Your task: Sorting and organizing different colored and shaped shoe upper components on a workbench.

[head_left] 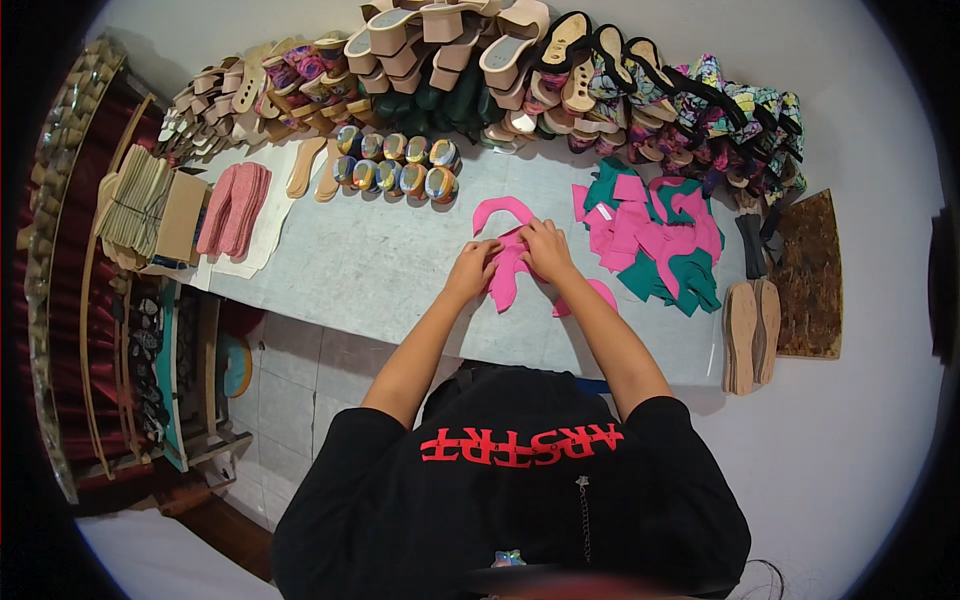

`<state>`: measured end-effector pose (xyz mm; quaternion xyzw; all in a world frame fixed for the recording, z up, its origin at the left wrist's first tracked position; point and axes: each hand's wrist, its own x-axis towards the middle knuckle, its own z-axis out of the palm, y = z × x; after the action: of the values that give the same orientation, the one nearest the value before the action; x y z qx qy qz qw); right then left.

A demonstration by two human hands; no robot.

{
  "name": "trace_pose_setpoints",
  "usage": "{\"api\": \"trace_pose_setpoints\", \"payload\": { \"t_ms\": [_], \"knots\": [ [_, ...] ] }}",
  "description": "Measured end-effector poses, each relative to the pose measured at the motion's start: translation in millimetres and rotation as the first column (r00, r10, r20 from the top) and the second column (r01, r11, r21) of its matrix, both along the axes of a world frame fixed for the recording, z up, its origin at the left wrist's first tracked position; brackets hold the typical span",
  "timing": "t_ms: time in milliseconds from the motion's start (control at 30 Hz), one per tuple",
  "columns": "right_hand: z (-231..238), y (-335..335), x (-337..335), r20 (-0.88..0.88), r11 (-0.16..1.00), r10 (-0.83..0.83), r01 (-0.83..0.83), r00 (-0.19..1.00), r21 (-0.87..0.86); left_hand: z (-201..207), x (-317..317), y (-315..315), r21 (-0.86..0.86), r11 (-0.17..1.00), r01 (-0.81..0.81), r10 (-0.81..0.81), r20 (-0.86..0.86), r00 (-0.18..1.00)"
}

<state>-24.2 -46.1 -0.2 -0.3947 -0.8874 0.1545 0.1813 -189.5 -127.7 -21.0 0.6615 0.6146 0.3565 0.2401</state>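
My left hand [474, 268] and my right hand [546, 250] meet over a pink cut piece of fabric [507, 281] on the table. The left fingers are bent onto its left edge, and the right fingers press on its upper right side. Its lower end tapers toward me and lies on the tabletop. A curved pink strip [503, 205] arches just beyond the hands. Partly hidden beneath my right forearm is another curved pink piece [600, 293]. My palms and fingers cover the upper part of the held piece.
Pink and green fabric cutouts [650, 230] are heaped to the right on the grey table [330, 245]. Patterned heels [395, 165] stand in rows, with a long pile of platform soles [430, 70] behind. Pink insoles [235, 210] lie left; beige soles [752, 335] rest right.
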Motion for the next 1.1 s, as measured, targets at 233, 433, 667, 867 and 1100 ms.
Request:
{"api": "trace_pose_setpoints", "payload": {
  "t_ms": [233, 433, 667, 867, 1100],
  "knots": [
    [4, -11, 17, -0.130, 0.995, 0.094, -0.092, 0.987, 0.026, 2, -4, -1, 0.006, 0.998, 0.055, -0.055, 0.002, 0.999],
    [10, -28, 48, -0.353, 0.998, 0.043, -0.057, 0.935, -0.028, -4, -4, -2, 0.055, 0.997, 0.047, -0.048, 0.003, 0.999],
    [35, -38, 71, -0.675, 0.920, -0.358, 0.120, 0.646, -0.373, 1, -3, -2, -0.004, 0.999, 0.044, -0.044, 0.003, 0.999],
    [43, -27, 99, -0.845, 0.870, -0.491, 0.073, 0.211, -0.487, 6, 8, 3, -0.006, 1.000, -0.009, 0.009, -0.091, 0.996],
    [73, -31, 137, -0.408, 0.855, -0.463, 0.274, 0.787, -0.441, 33, 51, 19, 0.145, 0.989, 0.023, 0.000, -0.156, 0.988]
  ]
}}
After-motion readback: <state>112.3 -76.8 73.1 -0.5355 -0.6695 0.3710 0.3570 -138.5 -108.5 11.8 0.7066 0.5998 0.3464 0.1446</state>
